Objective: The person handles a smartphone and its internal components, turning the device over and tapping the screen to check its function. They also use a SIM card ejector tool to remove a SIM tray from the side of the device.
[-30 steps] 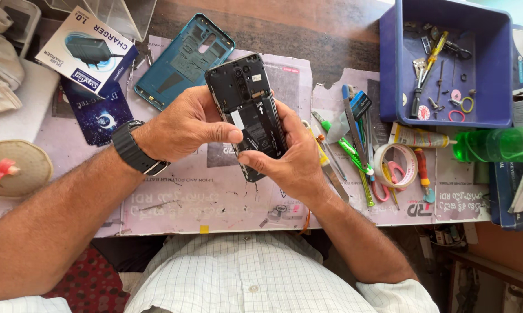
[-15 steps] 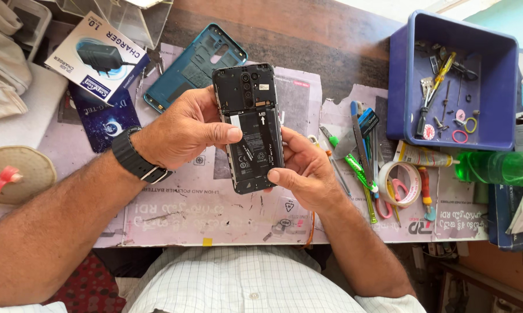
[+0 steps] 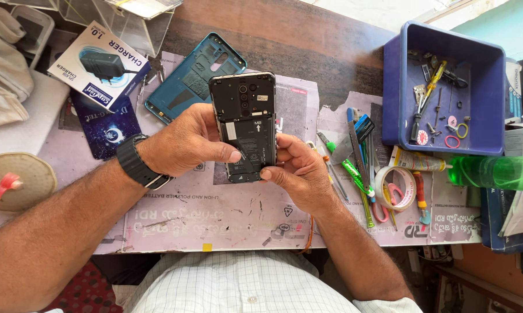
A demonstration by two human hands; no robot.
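Note:
A black smartphone [image 3: 245, 119] with its back cover off is held upright above the work mat, its battery and circuit boards showing. My left hand [image 3: 183, 142] grips its left edge, thumb pressed on the battery. Fingers of my right hand [image 3: 299, 168] hold the lower right edge and bottom corner. The teal back cover [image 3: 186, 78] lies on the table behind the phone, just beyond my left hand. A black watch sits on my left wrist.
A blue bin [image 3: 450, 87] of small tools stands at the right. Screwdrivers, a toothbrush, tape roll [image 3: 396, 188] and scissors lie right of my hands. A charger box [image 3: 99, 64] and dark card lie at the left. A green bottle [image 3: 493, 173] lies far right.
The phone has straightened from a tilt to nearly upright and shifted slightly left. My right hand slid from across the battery down to the lower right edge.

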